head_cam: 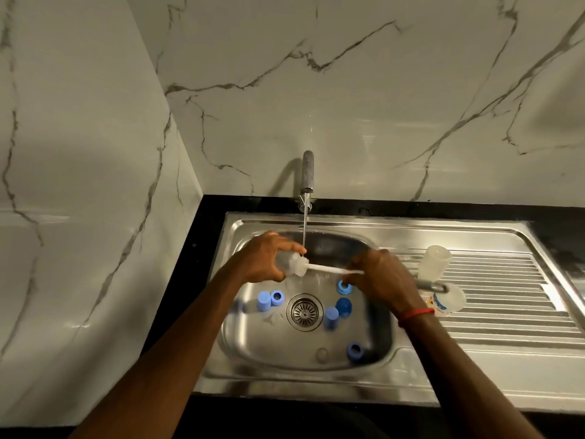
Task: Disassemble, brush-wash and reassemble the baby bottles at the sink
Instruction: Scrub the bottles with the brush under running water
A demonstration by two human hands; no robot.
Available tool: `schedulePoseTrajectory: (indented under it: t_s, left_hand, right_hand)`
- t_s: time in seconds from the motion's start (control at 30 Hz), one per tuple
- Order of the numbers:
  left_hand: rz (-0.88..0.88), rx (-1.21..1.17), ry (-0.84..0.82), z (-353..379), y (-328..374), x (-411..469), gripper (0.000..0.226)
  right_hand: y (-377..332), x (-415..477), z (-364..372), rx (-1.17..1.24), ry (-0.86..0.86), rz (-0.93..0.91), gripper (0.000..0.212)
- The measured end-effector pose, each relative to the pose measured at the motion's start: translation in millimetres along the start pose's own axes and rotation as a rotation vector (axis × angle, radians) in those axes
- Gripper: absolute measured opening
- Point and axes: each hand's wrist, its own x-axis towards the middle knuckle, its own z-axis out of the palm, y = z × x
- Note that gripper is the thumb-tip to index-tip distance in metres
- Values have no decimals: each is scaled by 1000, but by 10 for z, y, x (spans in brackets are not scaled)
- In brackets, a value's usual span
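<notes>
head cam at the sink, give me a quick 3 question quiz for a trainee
1. True or false: water runs from the tap.
2. The right hand grips: A a sponge, B the brush, C a towel.
3. Fill in: the left hand holds a clear ___.
Key: 1 true; 2 B; 3 bottle.
</notes>
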Motion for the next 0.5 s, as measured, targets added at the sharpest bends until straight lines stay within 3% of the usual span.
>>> schedulePoseTrajectory:
  t_s: [0.13,0.2,0.27,0.3,0.37,0.5]
  left_hand:
    - [-6,-75,99,-33,20,57,68]
    - [8,-33,105,-107,53,88,68]
    - [22,30,87,-127,51,92,68]
    - [16,45,77,-129,39,63,68]
    - [16,49,63,-91,-4,1,67]
    - [79,-41,69,-16,11,-113,64]
  right_hand:
    - [-103,-113,151,-466,377,-153,25]
    - [-149,-165,248,-486,424,-210,34]
    - [-182,-185,274,-398,357,-225,19]
    - [-216,-184,272,-270,261,-224,17]
    - [-203,-144,264,118,-50,-168,31]
    - [-53,-223,319,996,-454,122,45]
